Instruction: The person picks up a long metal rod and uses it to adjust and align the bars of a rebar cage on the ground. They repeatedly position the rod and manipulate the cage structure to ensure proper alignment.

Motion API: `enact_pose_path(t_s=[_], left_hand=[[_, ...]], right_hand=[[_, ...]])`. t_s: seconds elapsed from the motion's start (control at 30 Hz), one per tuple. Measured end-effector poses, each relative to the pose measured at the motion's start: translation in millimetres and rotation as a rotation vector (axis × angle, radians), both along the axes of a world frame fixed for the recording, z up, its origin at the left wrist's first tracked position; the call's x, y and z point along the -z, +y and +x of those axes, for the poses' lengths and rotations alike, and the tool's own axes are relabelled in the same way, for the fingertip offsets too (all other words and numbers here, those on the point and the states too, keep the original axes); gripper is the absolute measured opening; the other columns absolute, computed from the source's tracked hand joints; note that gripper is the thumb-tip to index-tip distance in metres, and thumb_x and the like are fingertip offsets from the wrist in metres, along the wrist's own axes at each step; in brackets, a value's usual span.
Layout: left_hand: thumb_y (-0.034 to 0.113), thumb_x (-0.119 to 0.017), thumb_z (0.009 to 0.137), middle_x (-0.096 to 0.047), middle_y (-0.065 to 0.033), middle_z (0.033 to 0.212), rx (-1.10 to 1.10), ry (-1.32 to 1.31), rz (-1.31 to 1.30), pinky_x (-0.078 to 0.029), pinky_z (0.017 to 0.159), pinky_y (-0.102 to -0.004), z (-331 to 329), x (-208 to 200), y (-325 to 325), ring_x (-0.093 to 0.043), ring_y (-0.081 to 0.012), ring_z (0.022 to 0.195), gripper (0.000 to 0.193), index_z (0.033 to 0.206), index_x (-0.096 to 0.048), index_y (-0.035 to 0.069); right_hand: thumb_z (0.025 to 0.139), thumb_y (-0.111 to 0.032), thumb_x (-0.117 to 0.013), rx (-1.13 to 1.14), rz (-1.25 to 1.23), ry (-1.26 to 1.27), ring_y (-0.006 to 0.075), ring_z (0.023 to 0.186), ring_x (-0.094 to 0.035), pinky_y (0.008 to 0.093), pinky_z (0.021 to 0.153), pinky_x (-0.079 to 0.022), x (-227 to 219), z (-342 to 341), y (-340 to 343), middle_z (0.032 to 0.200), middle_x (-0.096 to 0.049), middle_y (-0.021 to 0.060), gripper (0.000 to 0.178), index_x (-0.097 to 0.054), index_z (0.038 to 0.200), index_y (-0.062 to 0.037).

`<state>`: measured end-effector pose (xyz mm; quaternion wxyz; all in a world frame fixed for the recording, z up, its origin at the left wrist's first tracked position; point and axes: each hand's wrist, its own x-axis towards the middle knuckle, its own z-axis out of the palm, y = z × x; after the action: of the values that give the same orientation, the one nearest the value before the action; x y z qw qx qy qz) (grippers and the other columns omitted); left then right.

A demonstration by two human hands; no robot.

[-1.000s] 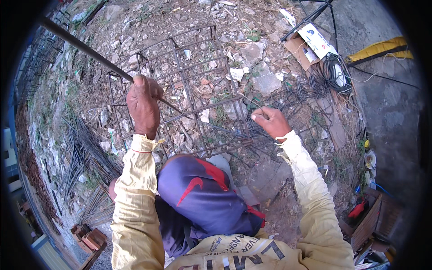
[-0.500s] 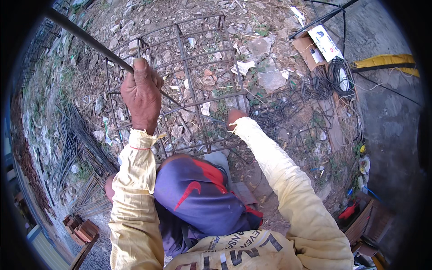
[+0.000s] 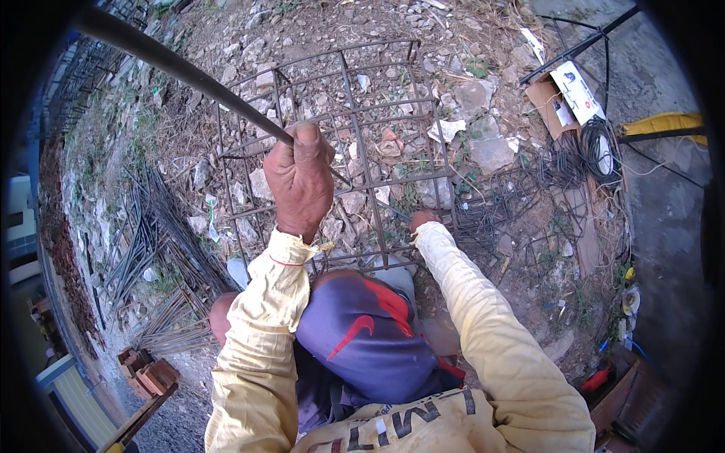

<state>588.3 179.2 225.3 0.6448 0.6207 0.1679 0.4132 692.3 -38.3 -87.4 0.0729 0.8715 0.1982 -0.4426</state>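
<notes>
Left fingers (image 3: 306,140) wrap a long, straight, smooth-looking dark bar (image 3: 198,80), slanting.

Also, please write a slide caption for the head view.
Left hand gripping a dark rod over a metal-bar cage, right hand near the cage's edge.

I count two hands of my own, one left hand (image 3: 302,177) and one right hand (image 3: 425,219), and two yellow sleeves (image 3: 260,340). I have one thick dark rod (image 3: 189,76) and one steel cage (image 3: 353,111). There is one cardboard box (image 3: 580,94), at least one coil of dark cable (image 3: 594,151), one yellow cloth strip (image 3: 664,124) and one red object (image 3: 596,379) I can't identify. I see at least three bricks (image 3: 156,377), overlapping too much for an exact number. The thin rods (image 3: 143,234) and stones (image 3: 491,155) are too many for me to count.
</notes>
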Motion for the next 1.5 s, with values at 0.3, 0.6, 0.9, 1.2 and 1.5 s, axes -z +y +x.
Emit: enact_pose_path(t_s=[0.3,0.6,0.9,1.2,1.5], left_hand=[[0.040,-0.048,0.104,-0.052,-0.0001,0.070,0.088,-0.038,0.058,-0.033,0.056,-0.0250,-8,10,0,-0.043,-0.0067,0.064,0.044,0.079,-0.052,0.004],[0.012,-0.068,0.087,-0.067,-0.0107,0.104,0.353,0.841,0.456,-0.048,0.092,-0.0361,-39,94,19,-0.064,-0.0256,0.105,0.021,0.106,-0.061,0.007],[0.018,-0.070,0.085,-0.065,-0.0147,0.095,0.356,0.893,0.591,-0.051,0.083,-0.0459,-44,169,21,-0.063,-0.0376,0.095,0.019,0.100,-0.060,0.011],[0.016,-0.068,0.086,-0.065,-0.0160,0.096,0.251,1.016,0.500,-0.051,0.081,-0.0450,-31,166,12,-0.064,-0.0371,0.092,0.012,0.095,-0.063,0.009],[0.013,-0.065,0.087,-0.062,-0.0173,0.097,0.295,0.979,0.544,-0.050,0.080,-0.0464,-30,170,19,-0.063,-0.0391,0.091,0.009,0.094,-0.061,0.009]], right_hand=[[0.085,-0.023,-0.063,-0.068,0.019,-0.017,0.0384,0.112,-0.063,0.0508,0.094,-0.052,38,13,-6,0.118,-0.067,0.0176,0.030,-0.070,0.112,-0.0123],[0.086,-0.024,-0.062,-0.053,-0.030,0.074,0.0371,0.117,-0.061,0.0513,0.099,-0.049,6,7,17,0.123,-0.066,0.0169,0.033,-0.069,0.117,-0.0153],[0.085,-0.021,-0.061,-0.067,0.013,0.048,0.0362,0.117,-0.061,0.0502,0.097,-0.050,18,10,9,0.123,-0.066,0.0165,0.032,-0.069,0.115,-0.0118],[0.086,-0.019,-0.059,-0.005,0.041,0.025,0.0350,0.115,-0.063,0.0496,0.096,-0.050,14,7,12,0.118,-0.068,0.0167,0.028,-0.072,0.110,-0.0111],[0.084,-0.021,-0.062,-0.129,0.010,0.051,0.0354,0.112,-0.064,0.0499,0.095,-0.049,35,12,12,0.116,-0.068,0.0178,0.027,-0.073,0.105,-0.0100]])
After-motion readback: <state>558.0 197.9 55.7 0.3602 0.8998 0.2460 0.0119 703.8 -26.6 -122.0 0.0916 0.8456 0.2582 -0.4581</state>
